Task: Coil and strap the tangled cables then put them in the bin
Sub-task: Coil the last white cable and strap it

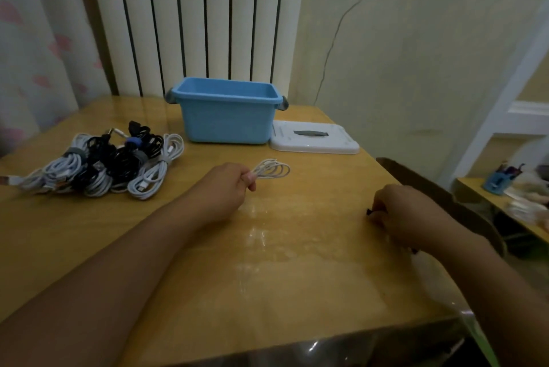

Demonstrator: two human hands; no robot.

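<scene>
1. We judge the step in hand to be the strapping of one cable. Our left hand has its fingers curled tight round one end of a small white coil, whose loops fan out beyond the knuckles, toward the far right of the grip, and lie low over the table.

2. Our right hand rests well apart from that grip, near the table's right edge. Its fingers are curled down and seem to pinch a small dark thing of which only a tip shows; we take it for a strap, though it is too small to be sure.

3. The next move, as we judge it, calls for bringing the strap across to the coil, wrapping it round the loops just beyond the left fingers, and keeping those loops bunched so that none slips free.

4. The coil looks thin, pale and neatly gathered in several even oval loops, with no strap on it yet.

5. Beyond the left grip stands the open blue bin, with its white lid lying flat just to the bin's right.

6. To the left of the grip lies a pile of coiled cables, white, grey and black, several already bound with bands; none of these is in the bin yet as far as we can see.
</scene>
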